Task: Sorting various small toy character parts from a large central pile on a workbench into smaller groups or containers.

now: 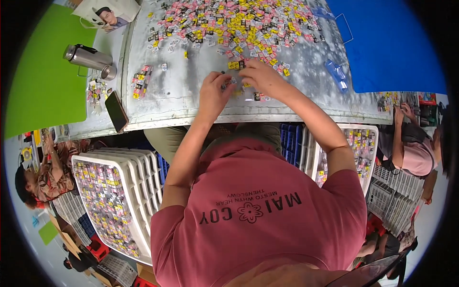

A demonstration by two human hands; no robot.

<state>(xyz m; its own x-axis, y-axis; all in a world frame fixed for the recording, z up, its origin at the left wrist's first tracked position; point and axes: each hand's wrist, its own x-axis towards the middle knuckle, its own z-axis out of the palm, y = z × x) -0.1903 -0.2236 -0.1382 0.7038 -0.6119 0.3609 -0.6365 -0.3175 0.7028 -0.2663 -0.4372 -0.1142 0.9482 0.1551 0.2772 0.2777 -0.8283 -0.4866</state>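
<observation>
My left hand (pixel 214 93) is curled just above the table, thumb and fingers closed round a few small printed tile-like pieces (pixel 227 84). Close to its right, my right hand (pixel 266 80) has bent fingers pointing left; what its fingertips hold, if anything, is too small to make out. A short row of yellow and black pieces (pixel 234 65) lies just beyond the fingertips. A few more small pieces (pixel 261 97) rest on the near side of my right hand. Farther back spreads a large loose heap of pink, yellow, black and white pieces (pixel 234 24).
A grouped block of pieces (pixel 141 82) sits at left, near a phone (pixel 116 111) and a steel flask (pixel 88 56). Clear-blue plastic (pixel 336 75) lies right. Green (pixel 43 67) and blue panels (pixel 392 45) flank the table. Filled white trays (pixel 122 174) stand beside me; co-workers sit both sides.
</observation>
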